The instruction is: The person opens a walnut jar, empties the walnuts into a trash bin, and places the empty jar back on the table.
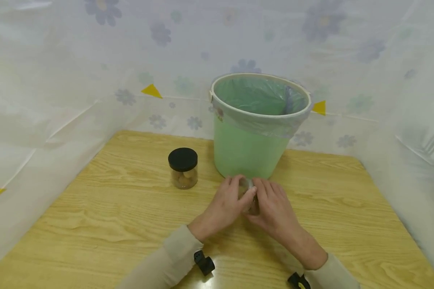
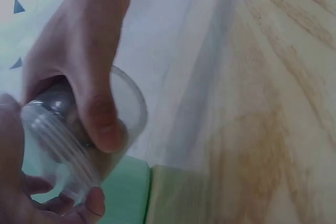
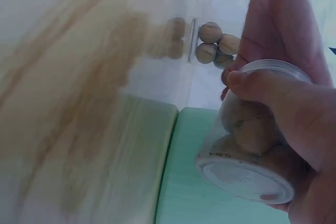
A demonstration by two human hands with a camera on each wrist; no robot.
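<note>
Both hands, left hand [image 1: 227, 204] and right hand [image 1: 273, 208], grip a clear jar [image 3: 252, 145] of walnuts above the counter [image 1: 112, 216], just before the green bin [image 1: 254, 128].

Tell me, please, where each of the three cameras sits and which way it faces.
Head: worn high, looking forward and down at the table, green bin, black-lidded jar; both forearms, left hand and right hand show.
Left wrist: close along the left hand at the clear jar.
Right wrist: close along the right hand at the clear jar holding nuts.
Shared: both wrist views show the clear jar, fingers around it.
</note>
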